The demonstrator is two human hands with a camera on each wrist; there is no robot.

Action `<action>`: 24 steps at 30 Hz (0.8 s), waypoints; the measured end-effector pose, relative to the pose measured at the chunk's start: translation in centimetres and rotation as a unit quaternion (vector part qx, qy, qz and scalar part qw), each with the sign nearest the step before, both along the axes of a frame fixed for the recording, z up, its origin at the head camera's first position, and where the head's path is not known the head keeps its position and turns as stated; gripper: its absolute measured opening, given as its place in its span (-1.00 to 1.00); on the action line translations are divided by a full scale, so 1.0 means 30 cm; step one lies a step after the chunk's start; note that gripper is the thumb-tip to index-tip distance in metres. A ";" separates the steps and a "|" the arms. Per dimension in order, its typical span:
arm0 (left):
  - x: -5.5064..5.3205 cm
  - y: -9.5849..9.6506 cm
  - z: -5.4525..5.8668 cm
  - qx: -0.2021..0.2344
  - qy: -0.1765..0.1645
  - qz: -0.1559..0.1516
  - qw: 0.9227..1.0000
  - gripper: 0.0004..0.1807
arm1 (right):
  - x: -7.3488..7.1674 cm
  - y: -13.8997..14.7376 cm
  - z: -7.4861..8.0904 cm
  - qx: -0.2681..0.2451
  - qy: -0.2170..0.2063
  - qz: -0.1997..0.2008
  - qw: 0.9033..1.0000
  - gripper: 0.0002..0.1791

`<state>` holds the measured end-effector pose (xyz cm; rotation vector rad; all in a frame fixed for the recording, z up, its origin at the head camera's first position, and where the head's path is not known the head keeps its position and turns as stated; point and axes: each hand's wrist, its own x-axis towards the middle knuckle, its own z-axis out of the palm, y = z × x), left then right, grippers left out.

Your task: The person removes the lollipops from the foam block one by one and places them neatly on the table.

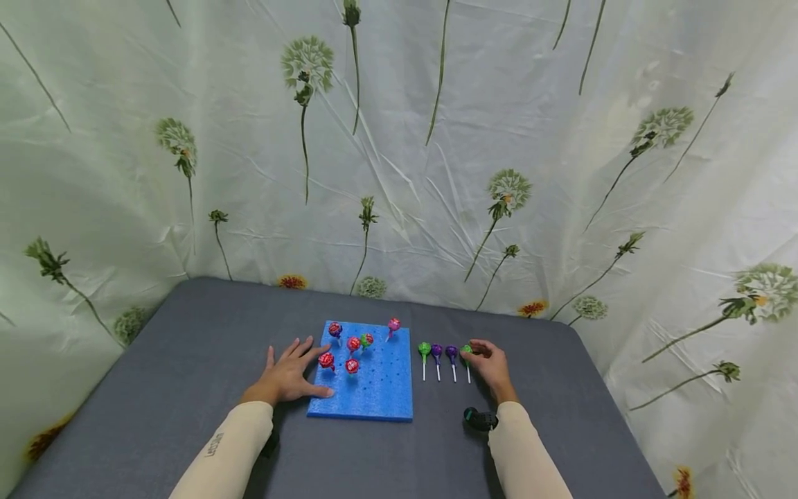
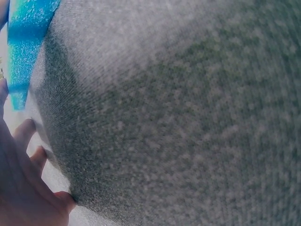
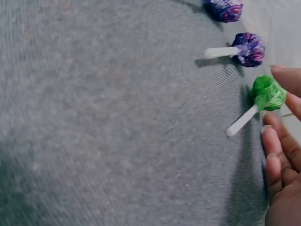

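While holding a green lollipop (image 1: 467, 349) by its round candy top with the right hand (image 1: 493, 366), resting the left hand (image 1: 288, 378) on the left edge of a blue foam board (image 1: 386, 398). Pinching in a small, narrow way on the right, thumb and fingers curled about the candy; cannot tell how hard. Spread out wide on the left, thumb down on the near left part of the board, first finger up by its far left part. Holding the green lollipop at the right end of a row of four, on the gray table (image 1: 361, 457), to the right of the board, stick pointing near. Going left along the row, past a purple lollipop (image 1: 451, 352) and a second purple lollipop (image 1: 437, 351), to the other green lollipop (image 1: 424, 348), just beside the board. Seeing on the board, candy tops up, a dark purple-and-red lollipop (image 1: 335, 328) at the far left, a pink lollipop (image 1: 394, 324) at the far right, leaning a bit, a red-and-green lollipop (image 1: 366, 339) between, and three red lollipops (image 1: 327, 360) nearby. Wearing pale sleeves (image 1: 526, 457) on both arms.
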<state>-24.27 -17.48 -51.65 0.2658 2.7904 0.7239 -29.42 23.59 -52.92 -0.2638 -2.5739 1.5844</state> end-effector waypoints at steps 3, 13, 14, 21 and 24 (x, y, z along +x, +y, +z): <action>0.004 0.004 0.002 -0.003 0.002 -0.001 1.000 0.10 | 0.007 0.008 0.011 -0.003 -0.015 0.006 1.000 -0.57; 0.006 0.002 0.004 -0.001 0.011 0.001 1.000 0.11 | 0.040 -0.012 0.062 0.008 -0.007 -0.005 1.000 -0.48; 0.006 0.002 0.004 0.000 0.012 0.002 1.000 0.11 | 0.043 -0.020 0.068 0.010 -0.005 -0.006 1.000 -0.48; 0.010 0.007 0.012 -0.001 0.013 0.004 1.000 0.10 | 0.064 -0.092 0.102 0.024 0.016 0.005 1.000 -0.47; 0.010 0.008 0.015 -0.002 0.011 0.002 1.000 0.10 | 0.074 -0.124 0.108 0.026 0.029 0.011 0.999 -0.48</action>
